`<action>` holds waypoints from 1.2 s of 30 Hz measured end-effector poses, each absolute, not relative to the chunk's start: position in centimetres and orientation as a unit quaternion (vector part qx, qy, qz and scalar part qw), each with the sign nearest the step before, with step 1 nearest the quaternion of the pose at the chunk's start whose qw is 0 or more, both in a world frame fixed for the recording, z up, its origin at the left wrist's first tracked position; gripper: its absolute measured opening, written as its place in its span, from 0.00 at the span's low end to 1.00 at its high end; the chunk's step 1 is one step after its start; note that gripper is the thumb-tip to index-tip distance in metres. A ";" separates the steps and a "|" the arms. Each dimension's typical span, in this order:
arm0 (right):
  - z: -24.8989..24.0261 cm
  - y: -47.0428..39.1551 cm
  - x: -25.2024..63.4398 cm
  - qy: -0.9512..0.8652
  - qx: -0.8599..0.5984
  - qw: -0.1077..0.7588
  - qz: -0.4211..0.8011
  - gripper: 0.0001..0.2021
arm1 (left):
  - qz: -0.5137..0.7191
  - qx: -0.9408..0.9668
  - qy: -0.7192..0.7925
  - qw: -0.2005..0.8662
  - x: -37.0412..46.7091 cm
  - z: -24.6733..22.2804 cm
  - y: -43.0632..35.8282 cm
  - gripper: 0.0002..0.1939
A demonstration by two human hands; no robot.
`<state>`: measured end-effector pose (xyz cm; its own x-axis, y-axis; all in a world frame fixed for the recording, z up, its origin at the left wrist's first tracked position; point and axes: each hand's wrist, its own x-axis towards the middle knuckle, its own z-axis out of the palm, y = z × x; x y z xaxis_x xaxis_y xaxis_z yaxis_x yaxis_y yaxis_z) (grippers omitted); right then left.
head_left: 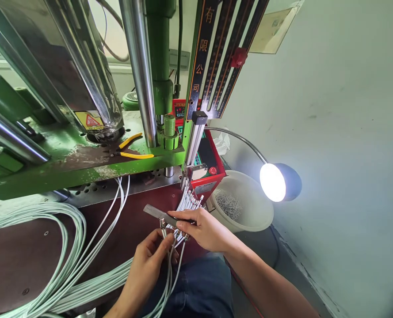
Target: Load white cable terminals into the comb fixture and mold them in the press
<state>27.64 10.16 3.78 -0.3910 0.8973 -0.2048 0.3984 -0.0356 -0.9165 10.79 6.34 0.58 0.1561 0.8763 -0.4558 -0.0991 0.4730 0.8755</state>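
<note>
Metal strip in the right hand, cable ends in the left

One flat strip (158,213) of grey metal, straight and narrow with a squared tip, is gripped between the thumb and fingers of the right hand (203,229). The left hand (150,254) pinches slim, smooth white cables (166,282) just below their ends; at least two small, shiny metal connectors (162,223) stand up above its fingers, close against the strip. Both hands are over the near right edge of the dark red-brown tabletop (13,260). Beyond the right hand, at the tabletop's right edge, lies a dense bunch of metal-tipped cables (189,201), too overlapped to count. One big, loosely looped coil (78,221) of pale cable spreads over the left part of the tabletop.

Above the tabletop's far edge is a green metal plate (139,164), its paint scuffed and chipped; one pair of pliers (133,154), with two yellow handles, lies open along the plate's front edge, towards the right corner. Off the tabletop's right edge stand one red box (220,162) with one round red button (212,170), one pale round bin (257,203) holding countless thin white scraps (229,206), and one lit lamp (272,182) on a ribbed metal neck.
</note>
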 end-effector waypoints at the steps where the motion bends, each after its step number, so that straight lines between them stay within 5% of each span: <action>1: 3.8 10.3 27.8 -0.650 -0.503 0.231 0.521 0.21 | 0.373 0.362 0.536 0.665 10.5 0.4 6.4 0.19; 12: 3.1 10.8 28.6 -0.644 -0.496 0.242 0.531 0.20 | 0.424 0.237 0.493 0.722 10.5 0.1 6.5 0.19; 36: 4.0 10.3 27.7 -0.674 -0.495 0.192 0.514 0.20 | 0.334 0.362 0.511 0.704 9.9 -1.2 6.8 0.15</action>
<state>27.72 10.29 4.00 -0.4359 0.8645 -0.2504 0.4697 -0.0188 -0.8826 9.88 6.81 -1.25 0.2542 0.8410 -0.4775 -0.1008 0.5141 0.8518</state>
